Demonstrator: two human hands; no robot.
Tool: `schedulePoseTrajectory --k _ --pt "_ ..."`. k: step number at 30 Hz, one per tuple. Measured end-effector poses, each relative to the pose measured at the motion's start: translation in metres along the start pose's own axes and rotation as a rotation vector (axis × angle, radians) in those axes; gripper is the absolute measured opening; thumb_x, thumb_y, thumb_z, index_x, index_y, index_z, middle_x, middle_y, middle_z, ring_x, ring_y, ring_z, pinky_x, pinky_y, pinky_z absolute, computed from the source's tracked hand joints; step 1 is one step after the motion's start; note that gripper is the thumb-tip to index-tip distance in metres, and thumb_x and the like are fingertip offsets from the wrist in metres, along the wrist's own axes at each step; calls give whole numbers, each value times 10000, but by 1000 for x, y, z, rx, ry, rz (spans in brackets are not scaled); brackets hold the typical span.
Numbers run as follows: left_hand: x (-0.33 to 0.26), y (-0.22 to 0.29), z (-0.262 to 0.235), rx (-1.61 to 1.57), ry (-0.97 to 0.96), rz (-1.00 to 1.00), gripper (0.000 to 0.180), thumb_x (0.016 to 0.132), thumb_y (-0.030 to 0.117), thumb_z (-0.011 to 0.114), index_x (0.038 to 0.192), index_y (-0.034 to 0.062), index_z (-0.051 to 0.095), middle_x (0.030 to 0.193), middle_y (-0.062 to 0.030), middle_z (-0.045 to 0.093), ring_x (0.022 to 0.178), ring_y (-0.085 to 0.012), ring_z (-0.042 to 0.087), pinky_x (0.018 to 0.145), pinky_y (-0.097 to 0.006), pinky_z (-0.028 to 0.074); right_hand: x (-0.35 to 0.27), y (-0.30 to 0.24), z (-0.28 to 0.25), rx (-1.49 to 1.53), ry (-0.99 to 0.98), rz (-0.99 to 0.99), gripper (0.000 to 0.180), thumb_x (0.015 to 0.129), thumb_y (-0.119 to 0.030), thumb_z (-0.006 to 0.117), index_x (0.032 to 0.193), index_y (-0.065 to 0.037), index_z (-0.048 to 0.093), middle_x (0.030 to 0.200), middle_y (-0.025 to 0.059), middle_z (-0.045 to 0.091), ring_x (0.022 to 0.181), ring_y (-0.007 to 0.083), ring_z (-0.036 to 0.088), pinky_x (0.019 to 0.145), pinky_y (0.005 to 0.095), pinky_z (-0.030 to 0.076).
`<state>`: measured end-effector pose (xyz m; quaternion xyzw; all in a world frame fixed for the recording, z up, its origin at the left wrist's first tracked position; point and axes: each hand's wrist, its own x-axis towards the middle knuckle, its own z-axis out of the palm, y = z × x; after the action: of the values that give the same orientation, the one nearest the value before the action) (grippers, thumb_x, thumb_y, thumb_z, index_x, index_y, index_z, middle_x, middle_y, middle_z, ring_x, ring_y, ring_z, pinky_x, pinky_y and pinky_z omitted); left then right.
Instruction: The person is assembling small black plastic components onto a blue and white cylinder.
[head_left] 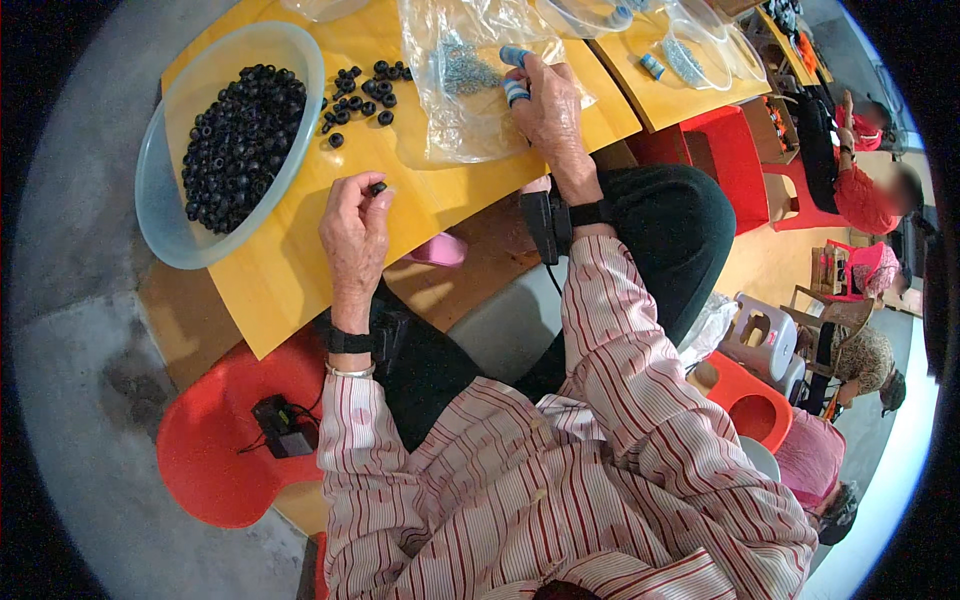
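My left hand [355,235] is closed, pinching a small black round part [377,188] between thumb and fingertips just off the table's near edge. It looks like the loose black pieces [385,90] on the tabletop. Over a clear plastic bag [450,130] my right hand [552,110] reaches in from the right, thumb and forefinger apart, both wrapped in blue tape. Near those fingertips lies a heap of small silvery metal pieces [465,70] on the bag, too fine to name surely. Nothing shows between the right fingertips.
A translucent bowl [310,75] full of black parts stands at the table's left. More clear containers [700,45] and a blue roll [651,67] sit far right. Red stools [215,440] flank me; a black device [285,428] rests on one. Several people [865,200] sit at right.
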<state>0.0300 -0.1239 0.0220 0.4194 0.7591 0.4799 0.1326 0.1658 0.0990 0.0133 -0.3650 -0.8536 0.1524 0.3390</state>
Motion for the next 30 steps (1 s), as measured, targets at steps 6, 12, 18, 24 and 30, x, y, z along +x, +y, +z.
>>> schedulePoseTrajectory --k 6,12,18,24,30 --pt "1 0 3 29 -16 15 158 803 74 598 947 14 576 804 -101 551 665 -216 548 624 -320 450 2 5 -1 -2 -50 -27 344 753 -25 599 1094 -67 581 881 84 660 843 286 555 748 368 484" --pt "1 3 1 21 -23 -4 158 797 65 599 946 15 575 807 -99 550 668 -211 545 626 -316 449 7 8 -4 -7 -85 -159 273 736 -9 601 1006 -35 571 870 87 657 826 304 545 730 388 479" --pt "0 2 3 -8 -4 -2 155 796 65 606 940 17 579 810 -91 552 662 -201 546 621 -310 450 9 12 0 9 -58 -125 274 661 6 602 922 -52 543 859 77 649 819 323 540 726 405 468" --pt "2 1 2 18 3 14 152 798 79 609 934 17 581 800 -90 553 662 -202 546 620 -310 449 7 7 -10 66 -34 -122 241 736 -23 605 970 2 550 851 135 641 817 321 571 690 399 496" --pt "1 2 2 21 -3 16 147 805 85 604 930 12 579 796 -90 554 660 -203 545 617 -312 448 4 0 -19 47 -107 -88 256 736 -16 597 985 3 536 862 130 646 830 308 562 709 387 490"
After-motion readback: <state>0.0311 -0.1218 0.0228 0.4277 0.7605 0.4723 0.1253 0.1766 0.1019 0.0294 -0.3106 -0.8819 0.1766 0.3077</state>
